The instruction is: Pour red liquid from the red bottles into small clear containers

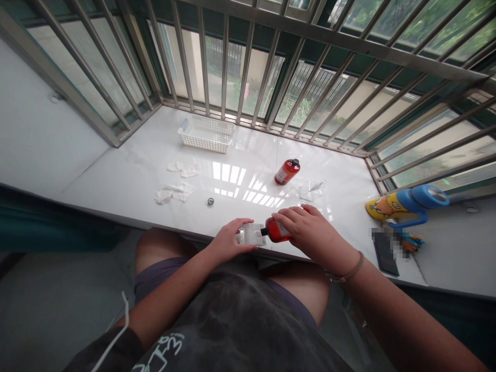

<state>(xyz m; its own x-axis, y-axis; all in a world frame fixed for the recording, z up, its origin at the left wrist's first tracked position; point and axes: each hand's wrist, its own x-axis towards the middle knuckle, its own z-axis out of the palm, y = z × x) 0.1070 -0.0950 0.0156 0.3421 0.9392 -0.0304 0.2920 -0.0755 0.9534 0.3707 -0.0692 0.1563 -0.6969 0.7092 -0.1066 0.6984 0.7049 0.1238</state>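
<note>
One red bottle (276, 231), partly behind right hand (310, 230)

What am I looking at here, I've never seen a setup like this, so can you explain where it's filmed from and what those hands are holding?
There's no machine: these are a person's two bare hands, seen from a camera worn on that person's head, looking forward and down. There's just this one view.

The left hand holds a small clear container near the counter's front edge. The right hand holds a red bottle, tipped so its dark neck meets the container.

On the white counter are a white basket, crumpled white pieces, a small dark ring-shaped piece, a second red bottle, a blue-and-yellow flask and a dark phone.
</note>
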